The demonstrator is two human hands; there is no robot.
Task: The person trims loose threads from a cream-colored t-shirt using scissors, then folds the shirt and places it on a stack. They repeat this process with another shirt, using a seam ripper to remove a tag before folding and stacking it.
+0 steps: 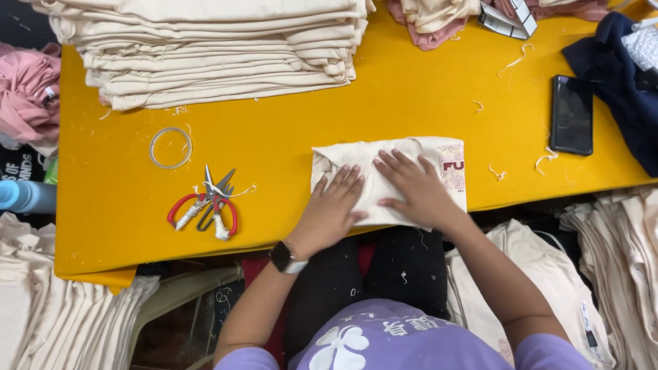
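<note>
A folded cream garment (384, 161) with a small printed patch at its right end lies at the near edge of the yellow table (288, 144). Both hands press flat on it. My left hand (332, 205), with a dark watch on its wrist, rests on the left half with fingers spread. My right hand (415, 188) lies on the middle of the garment, fingers pointing left and up. Neither hand grips anything.
A tall stack of folded cream garments (212, 48) fills the far left of the table. Red-handled scissors (205, 205) and a tape ring (171, 148) lie to the left. A black phone (571, 114) and dark cloth (617, 75) sit right. Cream piles (617, 260) lie below.
</note>
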